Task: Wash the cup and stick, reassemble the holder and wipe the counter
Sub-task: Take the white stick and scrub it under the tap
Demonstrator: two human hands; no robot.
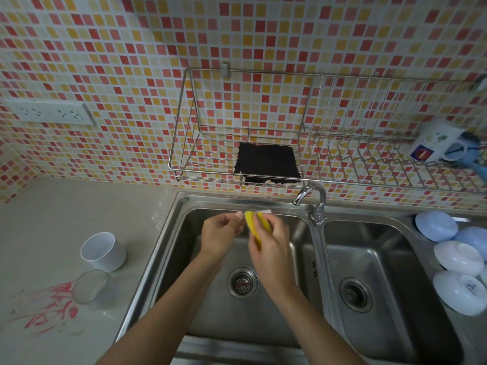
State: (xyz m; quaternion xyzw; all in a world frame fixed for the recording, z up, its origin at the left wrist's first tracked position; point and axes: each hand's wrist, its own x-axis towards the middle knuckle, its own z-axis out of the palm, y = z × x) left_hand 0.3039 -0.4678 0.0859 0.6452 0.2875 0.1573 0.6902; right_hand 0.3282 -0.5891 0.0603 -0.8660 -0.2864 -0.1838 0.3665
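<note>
Your right fingers [266, 233] curl round the yellow sponge [257, 225], and your left hand [220, 234] pinches the stick [241, 214] over the left sink [168, 233]. You're scrubbing the stick, I judge; next, rinse it. The 2 cups [102, 251] wait on the counter [52, 219].

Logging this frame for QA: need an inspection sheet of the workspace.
Surface: grey counter with red smears at its left front.
Job's things: white plastic cup upright on counter; clear glass cup beside it; white stick mostly hidden by the sponge.
Clutter: upturned pale bowls right of steel double sink; black cloth in wire wall rack; printed mug.
Hands: left hand pinches the stick; right hand grips yellow sponge.
Cables: nothing seen.
Surroundings: mosaic tile wall, wall sockets, tap.
</note>
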